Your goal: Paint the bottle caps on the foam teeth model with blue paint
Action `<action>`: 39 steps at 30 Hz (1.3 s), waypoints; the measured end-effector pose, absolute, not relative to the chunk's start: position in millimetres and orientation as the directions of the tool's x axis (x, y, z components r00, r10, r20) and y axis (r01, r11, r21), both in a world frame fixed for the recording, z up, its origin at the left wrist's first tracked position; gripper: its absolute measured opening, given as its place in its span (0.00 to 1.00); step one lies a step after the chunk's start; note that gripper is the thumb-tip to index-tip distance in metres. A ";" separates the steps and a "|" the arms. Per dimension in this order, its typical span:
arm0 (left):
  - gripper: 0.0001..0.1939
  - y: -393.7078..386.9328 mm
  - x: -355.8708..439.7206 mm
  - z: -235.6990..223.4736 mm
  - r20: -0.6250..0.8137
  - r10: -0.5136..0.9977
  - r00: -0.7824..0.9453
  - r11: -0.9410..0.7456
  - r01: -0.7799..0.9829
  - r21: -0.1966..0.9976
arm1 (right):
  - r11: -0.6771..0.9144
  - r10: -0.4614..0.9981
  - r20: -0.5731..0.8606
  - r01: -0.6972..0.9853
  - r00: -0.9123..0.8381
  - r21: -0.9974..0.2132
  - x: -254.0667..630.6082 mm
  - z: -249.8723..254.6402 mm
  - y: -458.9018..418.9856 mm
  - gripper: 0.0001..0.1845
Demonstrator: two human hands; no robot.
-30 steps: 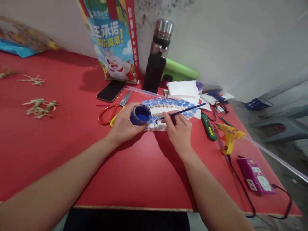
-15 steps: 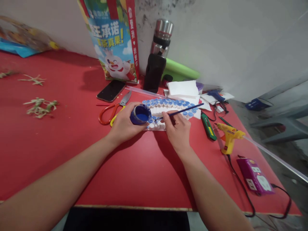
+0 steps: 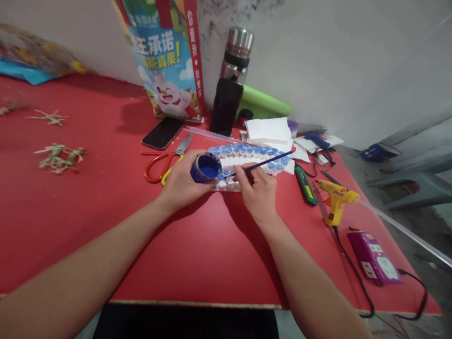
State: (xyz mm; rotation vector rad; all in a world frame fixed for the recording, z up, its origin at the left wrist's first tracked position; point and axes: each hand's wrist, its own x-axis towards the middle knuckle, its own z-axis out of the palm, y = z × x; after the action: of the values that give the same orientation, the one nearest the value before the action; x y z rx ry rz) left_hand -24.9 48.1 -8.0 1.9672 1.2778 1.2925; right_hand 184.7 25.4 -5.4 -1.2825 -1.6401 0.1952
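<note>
My left hand (image 3: 183,181) is wrapped round a small open pot of blue paint (image 3: 206,168), tilted toward me. My right hand (image 3: 257,189) pinches a thin blue paintbrush (image 3: 268,161), its tip down at the near left part of a white foam piece (image 3: 247,157) lined with blue-painted round bumps. The foam piece lies flat on the red table (image 3: 197,245) just beyond both hands. Part of its near edge is hidden by my fingers.
Orange-handled scissors (image 3: 160,165) and a black phone (image 3: 163,133) lie left of the foam. A printed bag (image 3: 165,61), a flask (image 3: 231,87) and a green roll (image 3: 264,103) stand at the wall. A green cutter (image 3: 305,184), yellow glue gun (image 3: 335,200) and purple power strip (image 3: 374,258) lie right.
My right hand has slid a little to the left along the foam piece, carrying the brush tip closer to the paint pot. My left hand has stayed in place.
</note>
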 end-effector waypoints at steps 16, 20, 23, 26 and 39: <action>0.26 47.8 -25.0 -6.9 0.446 0.887 0.119 -0.449 0.450 0.772 | 0.431 0.807 0.588 0.621 0.058 -0.654 185.3 -4.1 24.6 0.18; 0.26 46.9 -24.7 -5.3 0.430 0.895 0.119 -0.433 0.463 0.773 | 0.411 0.810 0.581 0.631 0.078 -0.658 185.2 -2.7 24.6 0.18; 0.26 46.6 -24.4 -4.9 0.432 0.894 0.119 -0.434 0.469 0.769 | 0.405 0.816 0.573 0.632 0.078 -0.661 185.4 -2.1 24.6 0.18; 0.27 46.7 -24.2 -5.7 0.439 0.891 0.116 -0.439 0.470 0.766 | 0.404 0.823 0.564 0.628 0.067 -0.665 185.8 -1.2 24.0 0.17; 0.27 46.2 -24.3 -3.8 0.419 0.897 0.142 -0.435 0.461 0.774 | 0.387 0.807 0.579 0.638 0.115 -0.666 189.7 5.6 21.9 0.16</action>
State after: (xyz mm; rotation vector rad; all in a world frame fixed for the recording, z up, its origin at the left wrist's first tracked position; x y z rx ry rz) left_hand -24.3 46.2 -3.8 1.9592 1.2962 1.2370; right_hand 189.7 21.9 5.6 -1.3190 -1.5910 0.2005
